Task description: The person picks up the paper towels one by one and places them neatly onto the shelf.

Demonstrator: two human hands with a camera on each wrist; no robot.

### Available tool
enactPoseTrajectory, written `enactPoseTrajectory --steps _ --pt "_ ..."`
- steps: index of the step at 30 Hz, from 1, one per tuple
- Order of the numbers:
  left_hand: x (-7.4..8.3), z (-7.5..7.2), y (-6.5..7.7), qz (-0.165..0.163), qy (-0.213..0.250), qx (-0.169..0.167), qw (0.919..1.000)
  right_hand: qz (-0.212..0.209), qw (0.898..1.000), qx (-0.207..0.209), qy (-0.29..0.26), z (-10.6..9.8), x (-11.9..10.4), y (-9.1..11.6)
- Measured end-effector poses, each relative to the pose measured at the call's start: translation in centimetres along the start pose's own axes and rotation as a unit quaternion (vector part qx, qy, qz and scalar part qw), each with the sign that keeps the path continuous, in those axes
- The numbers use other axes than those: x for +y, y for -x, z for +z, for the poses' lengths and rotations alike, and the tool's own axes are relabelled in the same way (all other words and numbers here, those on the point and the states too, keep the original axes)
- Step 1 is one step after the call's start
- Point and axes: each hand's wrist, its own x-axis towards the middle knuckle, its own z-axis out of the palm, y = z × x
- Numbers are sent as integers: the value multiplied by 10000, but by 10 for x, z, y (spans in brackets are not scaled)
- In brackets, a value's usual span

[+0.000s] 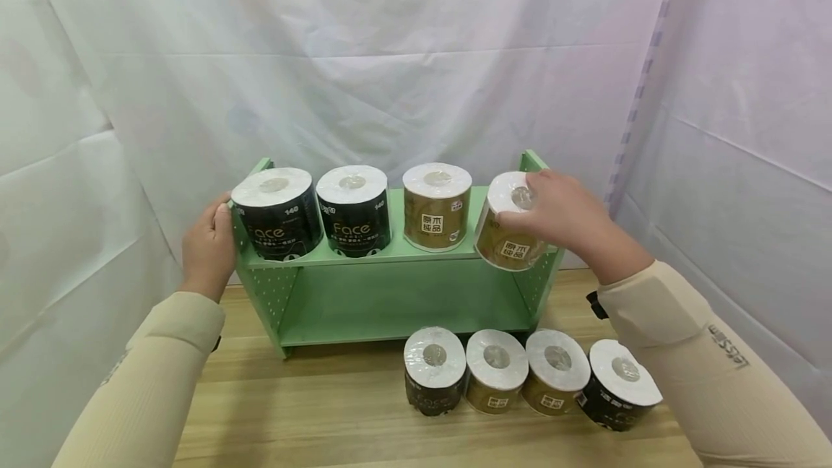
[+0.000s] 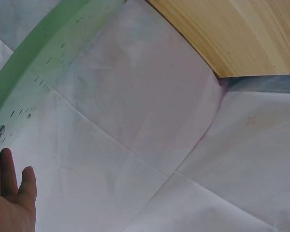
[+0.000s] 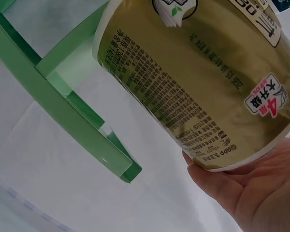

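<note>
My right hand (image 1: 562, 215) grips a gold-wrapped toilet paper roll (image 1: 510, 248) from above, thumb and fingers at its white top. The roll leans, and its lower edge overlaps the front edge of the green shelf unit (image 1: 406, 298). In the right wrist view, printed text covers the side of this gold roll (image 3: 193, 82). On the upper shelf, another gold roll (image 1: 435, 215) stands beside two black-wrapped rolls, a middle one (image 1: 356, 226) and a left one (image 1: 279, 226). My left hand (image 1: 209, 248) is at the unit's left side panel, its fingers fairly straight in the left wrist view (image 2: 12, 193).
In front of the unit, a row stands on the wooden table (image 1: 312, 410): a black roll (image 1: 434, 388), two gold rolls, one here (image 1: 494, 399), and a tilted black roll (image 1: 611, 406) near my right sleeve. White curtains (image 1: 390, 92) hang behind and at both sides.
</note>
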Motion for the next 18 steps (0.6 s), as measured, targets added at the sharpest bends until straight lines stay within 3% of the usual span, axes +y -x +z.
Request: enactPoseTrajectory --steps 18 --pt "2 -2 1 -60 8 -134 9999 75 9996 252 31 0 5 -16"
